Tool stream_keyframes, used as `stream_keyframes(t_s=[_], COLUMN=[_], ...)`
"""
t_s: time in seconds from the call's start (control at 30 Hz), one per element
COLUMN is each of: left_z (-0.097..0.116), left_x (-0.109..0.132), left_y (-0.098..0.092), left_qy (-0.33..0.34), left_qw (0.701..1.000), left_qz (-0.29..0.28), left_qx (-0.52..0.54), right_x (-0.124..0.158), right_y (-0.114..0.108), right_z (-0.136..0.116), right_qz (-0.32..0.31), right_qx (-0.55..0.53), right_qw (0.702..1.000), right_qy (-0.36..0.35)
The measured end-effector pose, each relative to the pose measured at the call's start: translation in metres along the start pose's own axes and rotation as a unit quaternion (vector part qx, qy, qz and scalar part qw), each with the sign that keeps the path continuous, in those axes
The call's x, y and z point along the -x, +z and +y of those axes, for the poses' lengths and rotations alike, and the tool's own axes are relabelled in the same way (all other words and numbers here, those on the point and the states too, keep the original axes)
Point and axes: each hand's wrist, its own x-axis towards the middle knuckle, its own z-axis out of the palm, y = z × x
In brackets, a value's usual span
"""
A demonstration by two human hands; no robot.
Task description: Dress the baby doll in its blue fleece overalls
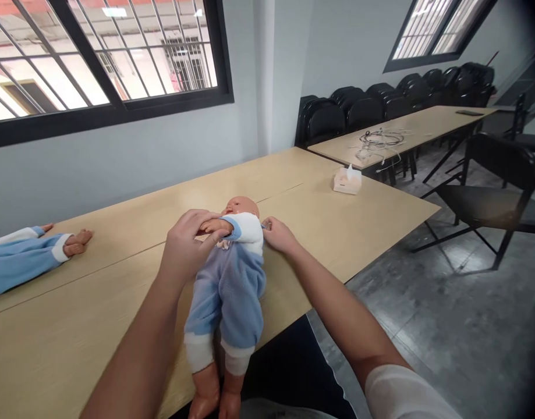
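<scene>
A baby doll [243,285] in a blue and white fleece outfit lies on the table, its head away from me and its bare feet at the near edge. My left hand [191,238] is closed around the doll's arm, which is bent across its chest, with the thumb over the doll's hand. On the right of the doll, at its shoulder, my right hand [279,234] pinches a bit of the blue-edged clothing. The doll's other arm is not clearly visible.
A second doll [27,262] in similar clothes lies at the left edge. A tissue pack [347,180] sits on the wooden table [319,233] at the back right. Cables [381,139] lie on another table; black folding chairs [494,180] stand around.
</scene>
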Motion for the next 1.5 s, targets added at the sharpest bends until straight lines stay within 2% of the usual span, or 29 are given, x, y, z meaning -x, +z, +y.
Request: stream_keyframes(t_s=[0.03,0.1,0.23,0.3,0.53,0.63,0.7,0.77,0.83,0.93,1.0,1.13,1.23,1.3,1.37,1.43,1.5], left_z=[0.001,0.002,0.0,-0.001,0.014,0.023,0.027,0.027,0.024,0.018,0.014,0.011,0.011,0.012,0.013,0.013,0.012], left_x=[0.0,0.001,0.002,0.002,0.006,0.008,0.008,0.008,0.007,0.009,0.01,0.013,0.014,0.014,0.014,0.014,0.014], left_y=[0.002,0.006,0.01,0.01,0.02,0.029,0.034,0.039,0.043,0.047,0.049,0.051,0.052,0.052,0.052,0.053,0.053], left_qy=[0.003,0.009,0.019,0.024,0.046,0.058,0.059,0.05,0.035,0.022,0.021,0.024,0.029,0.03,0.03,0.03,0.03], left_qw=[1.0,1.0,0.999,0.999,0.998,0.997,0.997,0.998,0.999,0.999,0.999,1.0,1.0,1.0,0.999,0.999,0.999], left_qz=[-0.005,-0.007,0.008,0.012,-0.011,-0.023,-0.011,0.012,0.026,0.021,0.015,0.008,0.001,-0.008,-0.016,-0.022,-0.023], left_qx=[-0.004,-0.015,-0.037,-0.043,-0.046,-0.052,-0.048,-0.039,-0.032,-0.026,-0.023,-0.011,-0.005,-0.002,0.001,0.003,0.003], right_x=[-0.001,-0.002,-0.001,0.0,-0.005,-0.005,0.003,0.02,0.044,0.077,0.09,0.097,0.095,0.095,0.095,0.095,0.094], right_y=[0.003,0.006,0.003,0.002,0.015,0.009,0.001,-0.005,-0.004,0.008,0.017,0.022,0.018,0.015,0.013,0.013,0.013], right_z=[-0.001,-0.002,-0.001,0.001,0.012,0.012,0.009,0.004,-0.001,-0.002,0.001,0.013,0.016,0.013,0.01,0.01,0.013], right_qz=[0.02,0.02,-0.048,-0.061,0.053,0.09,0.108,0.096,0.05,0.0,0.006,0.026,-0.02,-0.053,-0.059,-0.046,-0.031], right_qx=[0.024,0.034,0.031,0.046,0.125,0.132,0.124,0.084,0.024,-0.016,-0.039,-0.154,-0.146,-0.1,-0.072,-0.089,-0.129], right_qw=[1.0,0.999,0.998,0.996,0.991,0.987,0.986,0.991,0.992,0.974,0.966,0.976,0.984,0.989,0.988,0.985,0.984], right_qy=[0.002,-0.006,-0.039,-0.051,-0.018,0.0,0.001,-0.035,-0.109,-0.228,-0.254,-0.154,-0.099,-0.098,-0.126,-0.143,-0.118])
